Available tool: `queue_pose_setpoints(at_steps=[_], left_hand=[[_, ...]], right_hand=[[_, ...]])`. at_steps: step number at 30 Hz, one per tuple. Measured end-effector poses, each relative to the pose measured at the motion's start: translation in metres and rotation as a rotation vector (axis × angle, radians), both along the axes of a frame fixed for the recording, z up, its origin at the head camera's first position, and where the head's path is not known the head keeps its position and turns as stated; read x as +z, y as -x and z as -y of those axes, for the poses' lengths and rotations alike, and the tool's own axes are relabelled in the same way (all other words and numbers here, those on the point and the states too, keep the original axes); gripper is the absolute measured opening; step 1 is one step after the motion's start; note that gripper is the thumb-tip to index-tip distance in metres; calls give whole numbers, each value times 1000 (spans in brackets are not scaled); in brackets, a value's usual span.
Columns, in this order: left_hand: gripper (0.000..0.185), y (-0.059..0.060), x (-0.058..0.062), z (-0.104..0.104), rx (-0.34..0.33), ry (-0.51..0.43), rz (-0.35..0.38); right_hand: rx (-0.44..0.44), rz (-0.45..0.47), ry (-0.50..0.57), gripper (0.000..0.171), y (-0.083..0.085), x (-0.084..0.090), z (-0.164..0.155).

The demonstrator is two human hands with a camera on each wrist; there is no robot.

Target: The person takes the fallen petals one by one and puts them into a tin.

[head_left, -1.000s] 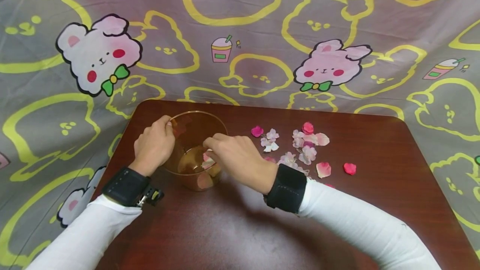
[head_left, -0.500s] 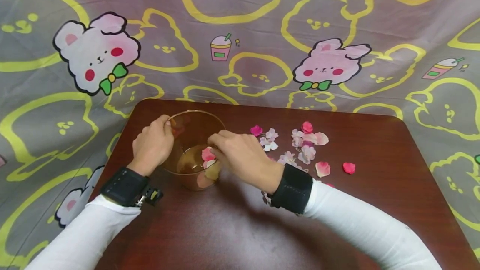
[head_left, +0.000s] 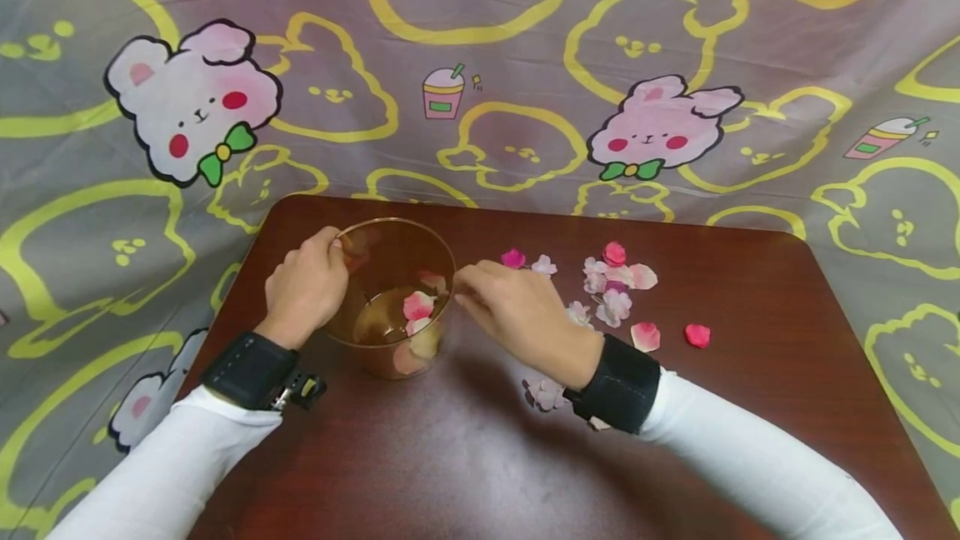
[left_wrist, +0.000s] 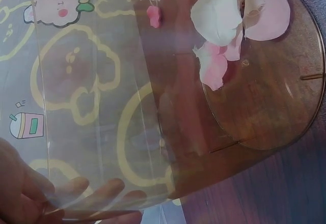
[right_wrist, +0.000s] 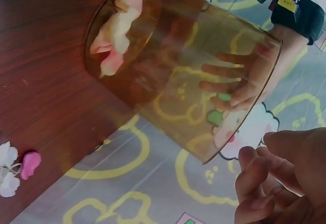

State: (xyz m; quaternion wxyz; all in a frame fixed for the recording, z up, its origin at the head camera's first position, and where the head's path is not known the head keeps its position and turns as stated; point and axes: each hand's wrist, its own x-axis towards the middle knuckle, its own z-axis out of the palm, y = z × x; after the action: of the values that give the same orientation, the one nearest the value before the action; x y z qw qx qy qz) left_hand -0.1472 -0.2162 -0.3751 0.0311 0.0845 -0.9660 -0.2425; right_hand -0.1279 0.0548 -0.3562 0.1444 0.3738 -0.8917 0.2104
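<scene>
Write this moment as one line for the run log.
left hand: grips cup rim | right hand: beside cup, holds nothing | petals in cup | loose petals on table

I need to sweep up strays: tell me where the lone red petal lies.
In the head view the red petal lies on the table, right of the petal pile.

We see the cup [head_left: 393,298] at the table's [head_left: 750,407] left, petals [head_left: 416,307] inside it. More loose petals [head_left: 618,290] lie scattered to its right.
</scene>
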Motion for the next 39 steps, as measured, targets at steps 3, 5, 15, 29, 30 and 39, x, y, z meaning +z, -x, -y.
queue_pose_setpoints(at_steps=[3, 5, 15, 29, 30, 39], left_hand=[[40, 1, 0, 0, -4, 3, 4], [40, 1, 0, -1, -3, 4, 6], [41, 2, 1, 0, -3, 5, -7], [41, 1, 1, 0, 3, 7, 10], [41, 1, 1, 0, 4, 8, 10], [41, 0, 2, 0, 7, 9, 10]], right_hand=[[-22, 14, -7, 16, 0, -3, -8], [-37, 27, -21, 16, 0, -4, -12], [-74, 69, -117, 16, 3, -16, -32], [-99, 95, -183, 16, 0, -40, -55], [-102, 98, -186, 17, 0, -42, -56], [-115, 107, -229, 15, 0, -52, -67]])
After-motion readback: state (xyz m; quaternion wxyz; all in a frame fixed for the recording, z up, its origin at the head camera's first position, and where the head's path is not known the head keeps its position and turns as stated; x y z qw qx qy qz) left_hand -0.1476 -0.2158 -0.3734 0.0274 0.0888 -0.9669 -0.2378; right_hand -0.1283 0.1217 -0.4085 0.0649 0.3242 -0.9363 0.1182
